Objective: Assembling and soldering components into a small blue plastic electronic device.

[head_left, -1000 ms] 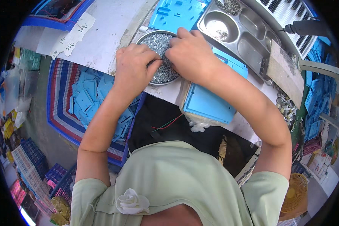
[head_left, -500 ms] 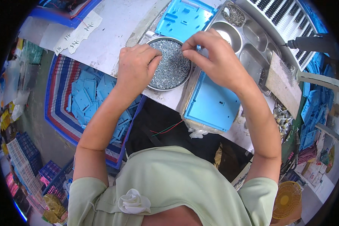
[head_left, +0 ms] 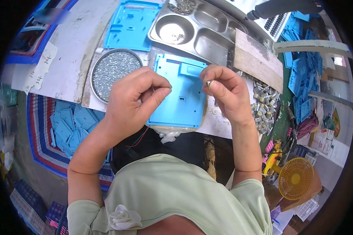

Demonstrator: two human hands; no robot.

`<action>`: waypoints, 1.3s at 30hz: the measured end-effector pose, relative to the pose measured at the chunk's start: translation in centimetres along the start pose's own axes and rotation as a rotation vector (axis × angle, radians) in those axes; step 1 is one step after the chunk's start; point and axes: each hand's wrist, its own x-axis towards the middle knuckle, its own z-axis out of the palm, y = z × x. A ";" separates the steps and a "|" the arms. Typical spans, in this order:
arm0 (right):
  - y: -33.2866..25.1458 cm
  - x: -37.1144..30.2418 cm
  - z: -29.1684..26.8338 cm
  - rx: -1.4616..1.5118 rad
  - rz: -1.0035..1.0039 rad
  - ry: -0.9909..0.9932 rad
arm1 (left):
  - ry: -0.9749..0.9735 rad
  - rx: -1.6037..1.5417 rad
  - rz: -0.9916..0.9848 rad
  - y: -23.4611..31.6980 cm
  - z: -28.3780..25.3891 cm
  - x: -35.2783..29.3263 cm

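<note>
My left hand [head_left: 135, 98] hovers over the left edge of a blue plastic panel [head_left: 168, 111], thumb and forefinger pinched together; whatever lies between them is too small to make out. At the panel's right edge my right hand [head_left: 229, 94] is closed, with a small shiny metal piece [head_left: 209, 83] at its fingertips. The panel lies flat and has a raised block near its far edge and a small slot in its middle. Beyond my left hand stands a round metal dish [head_left: 93, 80] full of small silvery screws or pins.
Farther off lie another blue panel [head_left: 131, 27] and a steel compartment tray [head_left: 192, 47] holding small parts. A board [head_left: 259, 58] leans over its right side, near a heap of metal parts [head_left: 264, 105]. A dark tool [head_left: 282, 8] hangs at the upper right. Blue panels [head_left: 72, 127] fill a striped bag.
Both hands have left the dish of small metal pieces and come over the blue panel. The view has swung right, so the dish and tray appear farther left.
</note>
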 end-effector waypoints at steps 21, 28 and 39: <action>2.3 3.9 -4.6 -1.043 -0.219 0.152 | 0.131 0.227 0.068 -3.7 -1.8 -1.2; 1.6 4.0 -4.5 -0.896 -0.027 0.193 | 0.164 0.229 0.090 -3.6 -2.5 -1.4; 3.2 -1.5 -2.2 -0.930 -0.340 0.285 | 0.183 0.199 0.033 -3.1 -2.5 -2.6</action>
